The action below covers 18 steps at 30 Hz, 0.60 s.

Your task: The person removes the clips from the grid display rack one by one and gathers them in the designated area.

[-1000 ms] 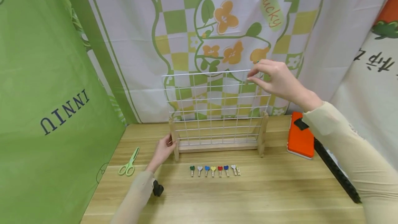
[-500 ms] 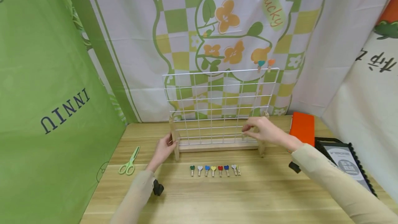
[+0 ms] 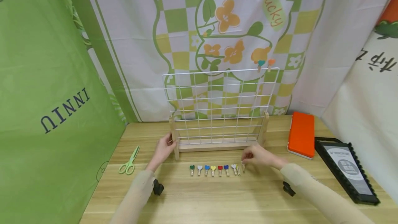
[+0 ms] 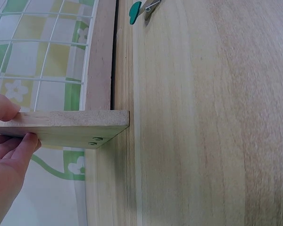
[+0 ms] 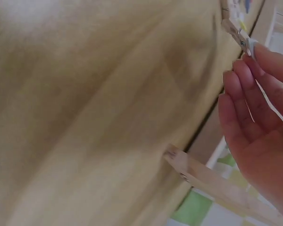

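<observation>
My left hand [image 3: 163,149] holds the left wooden foot [image 4: 70,123] of a white wire grid rack [image 3: 217,108], thumb on one face and fingers on the other. Just in front of the rack, my right hand [image 3: 260,155] pinches a small wooden clothespin [image 5: 238,36] by its pale decorated end, between thumb and index finger. That clothespin is upright at the right end of a row of several heart-topped clothespins, among them a red one [image 3: 220,170] and a green one [image 3: 192,169]. A teal clothespin [image 3: 261,64] and an orange one [image 3: 271,63] are clipped to the grid's top wire.
Green scissors [image 3: 130,161] lie on the wooden table [image 3: 199,199] at left. To the right are an orange case [image 3: 301,134] and a black-framed board [image 3: 346,168]. Patterned cloth [image 3: 224,16] hangs behind the rack.
My right hand has come down from the grid's top right, past its lower part, to the right end of the clothespin row. The left hand stays on the rack.
</observation>
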Available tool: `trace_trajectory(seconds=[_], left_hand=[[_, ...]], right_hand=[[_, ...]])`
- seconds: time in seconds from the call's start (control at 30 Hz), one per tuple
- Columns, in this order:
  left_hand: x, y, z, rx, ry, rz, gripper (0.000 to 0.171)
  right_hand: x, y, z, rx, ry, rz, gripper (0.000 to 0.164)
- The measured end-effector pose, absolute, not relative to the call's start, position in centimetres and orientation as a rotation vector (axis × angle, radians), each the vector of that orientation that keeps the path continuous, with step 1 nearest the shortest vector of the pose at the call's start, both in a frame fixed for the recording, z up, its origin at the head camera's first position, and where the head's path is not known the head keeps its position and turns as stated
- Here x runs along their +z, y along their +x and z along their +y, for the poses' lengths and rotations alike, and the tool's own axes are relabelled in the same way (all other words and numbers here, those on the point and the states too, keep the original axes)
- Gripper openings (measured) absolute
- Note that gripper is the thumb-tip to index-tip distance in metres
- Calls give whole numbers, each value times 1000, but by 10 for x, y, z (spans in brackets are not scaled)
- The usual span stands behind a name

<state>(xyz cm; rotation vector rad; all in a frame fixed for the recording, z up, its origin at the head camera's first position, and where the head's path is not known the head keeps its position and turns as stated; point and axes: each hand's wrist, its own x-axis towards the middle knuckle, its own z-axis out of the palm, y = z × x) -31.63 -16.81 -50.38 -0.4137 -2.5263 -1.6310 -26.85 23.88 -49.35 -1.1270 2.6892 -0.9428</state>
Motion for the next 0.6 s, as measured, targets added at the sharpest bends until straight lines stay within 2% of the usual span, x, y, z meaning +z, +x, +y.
trace_trajectory(seconds=[0.17,0.6], left_hand=[[-503,-316,-168,-1640,-404,-2528,54],[-501,-316,-168,-1671,-384,-2533,54]], right_hand=[[-500,-267,239,-929,-1006,2636,8],[-510,-268,239,-933,-1001,2606,11]])
